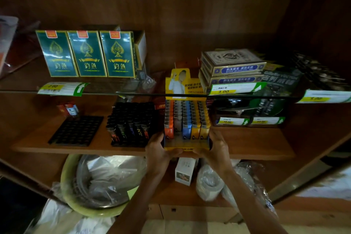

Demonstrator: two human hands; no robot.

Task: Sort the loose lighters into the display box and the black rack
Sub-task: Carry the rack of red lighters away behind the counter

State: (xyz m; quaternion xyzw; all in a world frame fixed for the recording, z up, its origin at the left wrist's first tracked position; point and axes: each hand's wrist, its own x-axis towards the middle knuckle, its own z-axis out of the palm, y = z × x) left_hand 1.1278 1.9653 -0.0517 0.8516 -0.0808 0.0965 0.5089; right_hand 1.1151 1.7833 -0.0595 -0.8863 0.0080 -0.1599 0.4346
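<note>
head view: the display box [187, 145], yellow with a card header, sits at the front edge of the wooden shelf [247, 144], just right of the black rack [133, 143]. both hands hold it by its front corners. the left hand [158, 151] wraps the left front corner, its fingers curled up along the left wall and its thumb lying across the yellow front lip. the right hand [216, 148] mirrors it on the right front corner, fingers bent against the right wall and thumb pressed on the front lip. the thumbs point toward each other with a gap of lip between them.

inside the box, coloured lighters [187, 118] stand in columns of orange, pale, blue and yellow, all behind the fingers. the box's front slots between the two hands show bare.

the black rack holds dark lighters [131, 127] standing upright. further left lies a flat black tray [77, 131] with a grid of open sockets, and behind it a small blurred cluster of red and white loose lighters [70, 109].
</note>
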